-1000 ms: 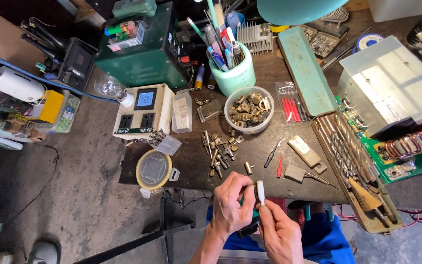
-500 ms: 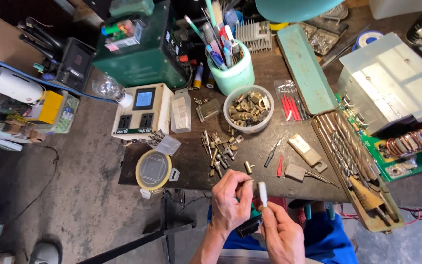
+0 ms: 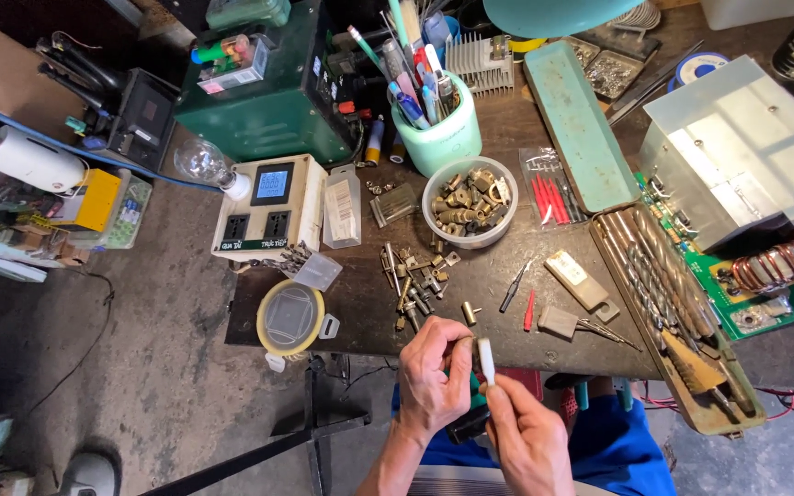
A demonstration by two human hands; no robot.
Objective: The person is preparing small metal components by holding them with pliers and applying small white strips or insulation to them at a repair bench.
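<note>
Our left hand (image 3: 434, 378) pinches a dark-and-green tool (image 3: 470, 411), our right hand (image 3: 527, 439) grips a small white piece (image 3: 486, 360) upright beside it; brass parts (image 3: 413, 285) lie loose on the bench.

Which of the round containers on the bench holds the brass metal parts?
The white round plastic bowl, mid-bench, is heaped with brass parts. The mint-green cup behind it holds pens, and the yellow-rimmed round lidded container at the front edge is closed.

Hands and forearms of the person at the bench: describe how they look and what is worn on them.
Both are bare: the left hand and right hand carry no gloves, rings or watch that shows. No sleeve reaches the left forearm. Blue clothing shows below them.
</note>
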